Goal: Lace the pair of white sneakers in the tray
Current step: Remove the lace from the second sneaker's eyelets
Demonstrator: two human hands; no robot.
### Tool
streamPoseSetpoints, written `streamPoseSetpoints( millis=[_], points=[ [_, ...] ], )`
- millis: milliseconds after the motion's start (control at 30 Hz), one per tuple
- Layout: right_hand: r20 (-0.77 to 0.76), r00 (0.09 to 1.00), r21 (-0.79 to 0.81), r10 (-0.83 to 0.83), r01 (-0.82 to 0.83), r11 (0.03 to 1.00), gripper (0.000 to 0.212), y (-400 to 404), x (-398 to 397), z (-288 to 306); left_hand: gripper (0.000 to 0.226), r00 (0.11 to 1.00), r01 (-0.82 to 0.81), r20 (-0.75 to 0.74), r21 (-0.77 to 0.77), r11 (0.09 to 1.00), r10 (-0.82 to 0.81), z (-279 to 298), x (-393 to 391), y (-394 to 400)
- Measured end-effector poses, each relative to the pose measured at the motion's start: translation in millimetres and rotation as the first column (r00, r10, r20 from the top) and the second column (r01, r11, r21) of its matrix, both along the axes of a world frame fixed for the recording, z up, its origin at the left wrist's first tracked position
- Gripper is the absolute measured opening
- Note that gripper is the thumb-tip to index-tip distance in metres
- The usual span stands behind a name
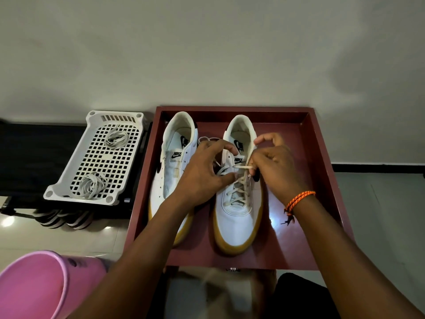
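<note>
Sneakers (238,192) lie in the tray (322,180); on the right one, both hands, left (202,173) and right (273,166), have the lace (241,168) pinched in their grip.

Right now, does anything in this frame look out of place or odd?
Nothing stands out. Both sneakers sit side by side in the tray: the right sneaker is partly laced under both hands, the left sneaker has no lace yet. Two spare lace coils lie in the white basket.
</note>
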State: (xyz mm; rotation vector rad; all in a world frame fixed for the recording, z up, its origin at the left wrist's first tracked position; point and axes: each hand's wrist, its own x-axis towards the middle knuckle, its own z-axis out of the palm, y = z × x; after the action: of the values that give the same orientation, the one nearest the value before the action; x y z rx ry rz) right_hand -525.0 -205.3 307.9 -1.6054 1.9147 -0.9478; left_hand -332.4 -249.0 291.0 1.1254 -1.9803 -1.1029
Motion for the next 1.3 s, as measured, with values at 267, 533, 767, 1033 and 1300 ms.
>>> streamPoseSetpoints(
  millis=[267,533,767,1033,1300],
  points=[
    [-0.235,0.964,-0.108,0.123,-0.152,0.983,0.032,9,10,7,0.048,1.000,0.009,-0.023,0.010,1.000,-0.009,-4,-1,-3],
    [-0.219,0.961,-0.132,0.171,-0.203,0.970,0.010,7,13,4,0.048,1.000,0.013,-0.027,0.012,1.000,-0.012,-5,-1,-5],
    [-0.142,0.990,-0.162,-0.027,0.004,0.987,0.005,7,11,11,0.049,1.000,-0.001,-0.030,0.056,0.998,0.003,-4,-3,-4],
    [-0.419,0.903,-0.033,0.100,-0.125,0.992,0.011,10,19,1,0.050,1.000,-0.002,-0.017,0.041,0.999,0.003,-4,-3,-2],
    [-0.291,0.957,-0.105,0.009,-0.042,0.994,0.008,7,7,14,0.049,1.000,-0.010,-0.001,0.053,0.999,0.010,-2,-4,-1]
  ],
)
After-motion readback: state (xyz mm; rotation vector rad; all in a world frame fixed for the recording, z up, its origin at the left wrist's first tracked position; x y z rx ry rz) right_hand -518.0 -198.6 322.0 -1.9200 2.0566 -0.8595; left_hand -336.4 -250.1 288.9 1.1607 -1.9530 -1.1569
